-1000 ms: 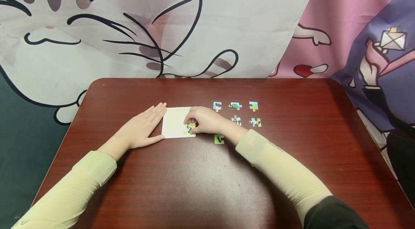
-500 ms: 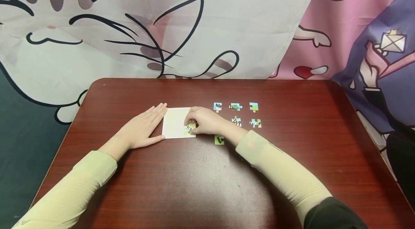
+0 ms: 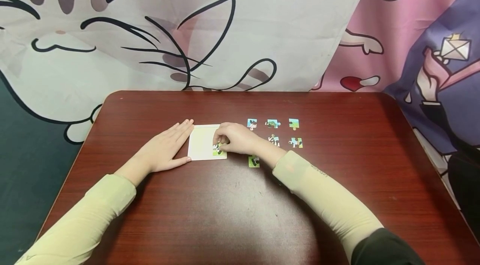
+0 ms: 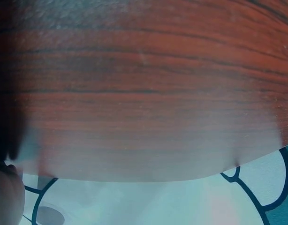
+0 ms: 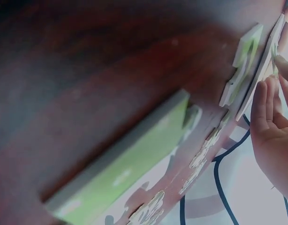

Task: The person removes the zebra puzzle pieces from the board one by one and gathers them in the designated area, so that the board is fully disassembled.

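A white puzzle board (image 3: 200, 142) lies flat left of the table's middle. My left hand (image 3: 163, 150) rests flat on the table, fingertips and thumb tip touching the board's left edge. At the board's lower right corner is a green puzzle piece (image 3: 218, 153) with a black-and-white figure. My right hand (image 3: 239, 139) pinches it with curled fingers and thumb, which partly cover it. The right wrist view shows that hand (image 5: 273, 126) at the board (image 5: 263, 70) from the side. Only a dark sliver of hand (image 4: 7, 197) shows in the left wrist view.
Several loose puzzle pieces lie right of the board, among them a blue-green piece (image 3: 294, 123), a zebra-striped piece (image 3: 273, 140) and a green piece (image 3: 253, 161) by the right forearm. The brown table (image 3: 240, 211) ends at a cartoon cloth (image 3: 285, 27).
My right thumb has shifted slightly up the piece, so more of its green lower part shows. The left hand and the loose pieces have stayed in place.
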`<state>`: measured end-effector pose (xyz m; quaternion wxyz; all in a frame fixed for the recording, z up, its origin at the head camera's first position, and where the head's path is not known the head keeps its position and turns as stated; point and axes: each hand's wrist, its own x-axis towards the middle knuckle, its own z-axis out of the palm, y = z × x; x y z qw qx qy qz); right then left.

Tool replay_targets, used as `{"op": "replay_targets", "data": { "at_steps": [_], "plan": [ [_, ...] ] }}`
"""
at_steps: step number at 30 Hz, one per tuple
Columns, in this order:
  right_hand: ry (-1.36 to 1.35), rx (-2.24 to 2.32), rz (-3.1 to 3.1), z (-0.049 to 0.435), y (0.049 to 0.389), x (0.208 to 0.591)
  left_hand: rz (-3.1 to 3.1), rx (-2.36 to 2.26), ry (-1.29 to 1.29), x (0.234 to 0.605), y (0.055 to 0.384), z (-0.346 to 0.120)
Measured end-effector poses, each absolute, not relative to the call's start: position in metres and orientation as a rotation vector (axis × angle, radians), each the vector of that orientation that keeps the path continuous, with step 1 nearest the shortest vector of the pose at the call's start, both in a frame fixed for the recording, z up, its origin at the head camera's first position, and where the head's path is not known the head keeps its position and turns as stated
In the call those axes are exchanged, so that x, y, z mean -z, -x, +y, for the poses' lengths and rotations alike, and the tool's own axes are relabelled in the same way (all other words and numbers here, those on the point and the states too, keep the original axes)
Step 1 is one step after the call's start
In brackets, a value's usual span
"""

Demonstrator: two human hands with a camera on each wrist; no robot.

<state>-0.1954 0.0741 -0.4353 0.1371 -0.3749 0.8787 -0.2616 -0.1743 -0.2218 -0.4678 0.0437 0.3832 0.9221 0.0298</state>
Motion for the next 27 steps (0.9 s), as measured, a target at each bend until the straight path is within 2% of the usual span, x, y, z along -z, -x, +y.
{"op": "replay_targets", "data": {
  "at_steps": [14,27],
  "plan": [
    [1.018,1.099,2.407,0.081,0.193,0.415,2.82,-0.077,-1.161,0.466,0.172,-0.222],
    [0.817,1.344,2.367,0.124,0.177,0.391,2.823,-0.07,-1.182,0.467,0.173,-0.222]
  ]
}}
